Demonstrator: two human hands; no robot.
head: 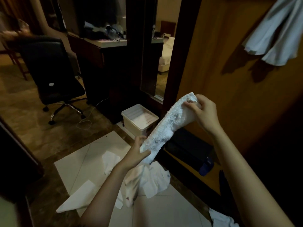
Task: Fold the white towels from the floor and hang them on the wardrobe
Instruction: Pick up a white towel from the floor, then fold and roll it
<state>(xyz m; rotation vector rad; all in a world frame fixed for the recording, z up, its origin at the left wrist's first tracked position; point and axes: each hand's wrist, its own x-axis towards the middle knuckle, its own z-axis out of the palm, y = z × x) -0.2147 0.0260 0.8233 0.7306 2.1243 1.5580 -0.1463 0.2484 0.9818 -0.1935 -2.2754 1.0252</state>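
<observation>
Both forearms reach out in front of me, stretching a folded white towel point(165, 126) on a slant between them. Left hand point(137, 153) sits low, fingers curled round the bottom end, while my right hand point(202, 110) is raised higher, pinching the top corner near the wardrobe door point(229, 66). More towels point(147, 179) lie crumpled on the floor sheet point(91, 163) below, and another hanging towel point(275, 33) is up on that door.

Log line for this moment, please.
left hand: grips towel lower end | right hand: pinches top end | hung cloth: on wardrobe
</observation>
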